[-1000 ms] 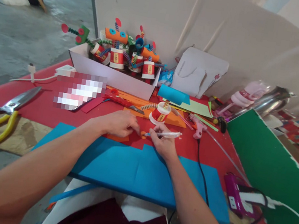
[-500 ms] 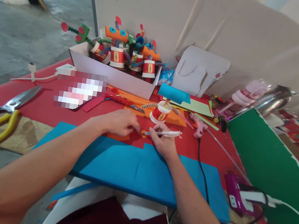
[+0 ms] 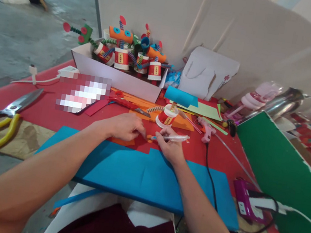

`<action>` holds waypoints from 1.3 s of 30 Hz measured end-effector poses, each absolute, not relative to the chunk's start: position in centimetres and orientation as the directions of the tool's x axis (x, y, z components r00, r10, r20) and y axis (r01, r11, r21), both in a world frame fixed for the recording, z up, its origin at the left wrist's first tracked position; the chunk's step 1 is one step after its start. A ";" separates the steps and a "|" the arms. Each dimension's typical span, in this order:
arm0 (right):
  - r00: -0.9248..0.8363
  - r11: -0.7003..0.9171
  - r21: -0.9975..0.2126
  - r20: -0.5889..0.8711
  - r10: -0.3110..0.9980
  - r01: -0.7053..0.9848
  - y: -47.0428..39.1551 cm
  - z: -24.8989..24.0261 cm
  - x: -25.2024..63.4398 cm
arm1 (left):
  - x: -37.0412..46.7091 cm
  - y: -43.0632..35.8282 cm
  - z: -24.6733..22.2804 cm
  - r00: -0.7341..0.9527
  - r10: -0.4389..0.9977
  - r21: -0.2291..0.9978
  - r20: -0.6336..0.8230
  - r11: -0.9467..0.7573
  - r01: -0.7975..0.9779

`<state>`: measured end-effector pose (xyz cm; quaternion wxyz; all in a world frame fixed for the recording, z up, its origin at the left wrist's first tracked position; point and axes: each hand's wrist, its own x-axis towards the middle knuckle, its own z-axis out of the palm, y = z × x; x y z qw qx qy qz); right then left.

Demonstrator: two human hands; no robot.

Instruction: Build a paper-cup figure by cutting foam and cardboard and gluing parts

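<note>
Little moved, right fingers (image 3: 161, 141) pinch pen (image 3: 178, 138), left fingers (image 3: 139, 128) curled

A craft workshop, by the look of it: bare concrete floor (image 3: 69, 6) at upper left, a white cardboard box (image 3: 114, 79) of spring-limbed paper-cup figures (image 3: 121, 59) at upper centre, large shears (image 3: 12, 108) at far left, a pink glue gun (image 3: 208, 133) right of centre on the red-covered worktable (image 3: 43, 109).

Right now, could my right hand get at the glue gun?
Probably yes. The glue gun lies to the right of your right hand, and nothing tall stands between them, though that hand holds a pen.
</note>
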<state>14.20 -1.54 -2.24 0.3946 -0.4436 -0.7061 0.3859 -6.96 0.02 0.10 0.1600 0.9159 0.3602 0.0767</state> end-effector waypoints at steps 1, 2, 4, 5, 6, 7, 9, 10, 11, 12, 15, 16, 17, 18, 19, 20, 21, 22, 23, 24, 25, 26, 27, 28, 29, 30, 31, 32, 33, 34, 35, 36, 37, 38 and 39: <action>-0.297 0.307 -0.895 0.212 0.931 0.323 -1.6 -2.2 14.2 | -7.0 0.0 0.1 0.729 0.684 0.346 0.025 -0.690 0.635; -0.303 0.305 -0.895 0.207 0.930 0.325 -1.6 -2.2 14.2 | -7.0 0.0 0.1 0.730 0.683 0.344 0.026 -0.692 0.634; -0.313 0.302 -0.894 0.199 0.929 0.330 -1.6 -2.2 14.2 | -7.0 0.0 0.0 0.732 0.681 0.344 0.031 -0.694 0.632; -0.312 0.303 -0.893 0.198 0.929 0.334 -1.6 -2.1 14.2 | -7.0 0.0 0.0 0.731 0.681 0.346 0.033 -0.694 0.631; -0.307 0.304 -0.891 0.201 0.930 0.338 -1.6 -2.1 14.2 | -7.0 0.0 -0.1 0.731 0.681 0.350 0.036 -0.694 0.629; -0.303 0.305 -0.889 0.203 0.931 0.342 -1.6 -2.0 14.3 | -7.0 0.1 -0.1 0.732 0.681 0.354 0.039 -0.694 0.627; -0.302 0.304 -0.887 0.201 0.932 0.349 -1.6 -1.9 14.3 | -7.0 0.1 -0.1 0.732 0.680 0.357 0.041 -0.694 0.625; -0.305 0.302 -0.886 0.196 0.932 0.352 -1.6 -1.9 14.3 | -7.0 0.0 0.0 0.732 0.680 0.355 0.042 -0.695 0.626; -0.308 0.300 -0.886 0.192 0.932 0.354 -1.6 -1.9 14.3 | -7.0 0.0 0.0 0.732 0.681 0.351 0.041 -0.695 0.627; -0.310 0.299 -0.886 0.190 0.932 0.354 -1.6 -1.8 14.3 | -7.0 0.0 0.0 0.732 0.680 0.347 0.039 -0.696 0.628; -0.300 0.297 -0.890 0.195 0.934 0.345 -1.6 -1.8 14.3 | -7.0 0.1 0.2 0.739 0.673 0.339 0.034 -0.703 0.625; -0.299 0.295 -0.892 0.194 0.934 0.343 -1.6 -1.8 14.3 | -7.0 0.1 0.2 0.740 0.672 0.338 0.034 -0.705 0.624; -0.301 0.292 -0.893 0.190 0.934 0.343 -1.6 -1.8 14.3 | -7.0 0.1 0.2 0.740 0.672 0.337 0.033 -0.704 0.625; -0.303 0.290 -0.893 0.187 0.934 0.344 -1.6 -1.8 14.3 | -7.0 0.0 0.2 0.738 0.674 0.337 0.032 -0.702 0.627; -0.304 0.289 -0.893 0.185 0.935 0.346 -1.6 -1.8 14.4 | -6.9 0.0 0.2 0.734 0.678 0.337 0.031 -0.699 0.631; -0.301 0.289 -0.892 0.185 0.935 0.348 -1.6 -1.8 14.4 | -6.9 0.0 0.2 0.731 0.681 0.337 0.029 -0.696 0.635; -0.296 0.290 -0.891 0.189 0.936 0.350 -1.6 -1.8 14.4 | -6.9 0.0 0.2 0.728 0.685 0.336 0.026 -0.692 0.639; -0.289 0.292 -0.890 0.193 0.938 0.351 -1.6 -1.8 14.4 | -6.9 0.0 0.2 0.726 0.687 0.335 0.023 -0.689 0.642; -0.285 0.293 -0.889 0.196 0.938 0.352 -1.6 -1.8 14.4 | -6.9 -0.1 0.2 0.725 0.689 0.335 0.020 -0.688 0.644; -0.284 0.293 -0.889 0.197 0.938 0.352 -1.6 -1.8 14.4 | -6.9 -0.1 0.3 0.724 0.689 0.335 0.018 -0.687 0.645; -0.288 0.293 -0.889 0.195 0.938 0.352 -1.6 -1.8 14.4 | -6.9 -0.1 0.3 0.724 0.690 0.336 0.016 -0.685 0.646; -0.294 0.292 -0.890 0.191 0.937 0.351 -1.6 -1.8 14.4 | -6.9 -0.2 0.3 0.722 0.692 0.337 0.014 -0.683 0.648; -0.297 0.291 -0.890 0.189 0.936 0.351 -1.6 -1.8 14.4 | -6.9 -0.2 0.4 0.720 0.694 0.338 0.013 -0.681 0.650; -0.297 0.290 -0.890 0.188 0.936 0.353 -1.6 -1.8 14.3 | -6.9 -0.2 0.4 0.719 0.695 0.338 0.011 -0.679 0.652; -0.293 0.290 -0.889 0.189 0.937 0.354 -1.6 -1.7 14.3 | -6.9 -0.2 0.5 0.717 0.697 0.338 0.009 -0.677 0.653; -0.288 0.290 -0.888 0.191 0.938 0.356 -1.6 -1.7 14.3 | -6.9 -0.2 0.5 0.717 0.697 0.339 0.008 -0.677 0.654; -0.286 0.289 -0.888 0.190 0.939 0.358 -1.6 -1.7 14.3 | -6.9 -0.2 0.5 0.719 0.695 0.341 0.008 -0.678 0.652; -0.287 0.288 -0.888 0.189 0.939 0.359 -1.6 -1.7 14.3 | -6.9 -0.2 0.5 0.720 0.694 0.343 0.010 -0.679 0.649; -0.291 0.287 -0.888 0.185 0.939 0.359 -1.6 -1.6 14.3 | -6.9 -0.2 0.5 0.721 0.693 0.347 0.013 -0.679 0.647; -0.297 0.285 -0.889 0.181 0.938 0.359 -1.6 -1.6 14.3 | -6.9 -0.2 0.5 0.721 0.692 0.349 0.015 -0.680 0.645; -0.301 0.284 -0.889 0.178 0.937 0.359 -1.6 -1.6 14.3 | -6.9 -0.2 0.5 0.722 0.692 0.351 0.017 -0.680 0.643; -0.301 0.283 -0.889 0.177 0.937 0.360 -1.6 -1.6 14.4 | -6.9 -0.2 0.5 0.723 0.691 0.352 0.018 -0.681 0.642; -0.297 0.283 -0.889 0.178 0.938 0.360 -1.6 -1.6 14.4 | -6.9 -0.2 0.5 0.723 0.690 0.353 0.019 -0.681 0.641; -0.292 0.282 -0.889 0.180 0.939 0.359 -1.6 -1.6 14.4 | -6.9 -0.2 0.5 0.724 0.689 0.357 0.020 -0.682 0.639; -0.287 0.282 -0.890 0.183 0.940 0.357 -1.6 -1.6 14.4 | -6.9 -0.2 0.5 0.726 0.687 0.360 0.019 -0.683 0.636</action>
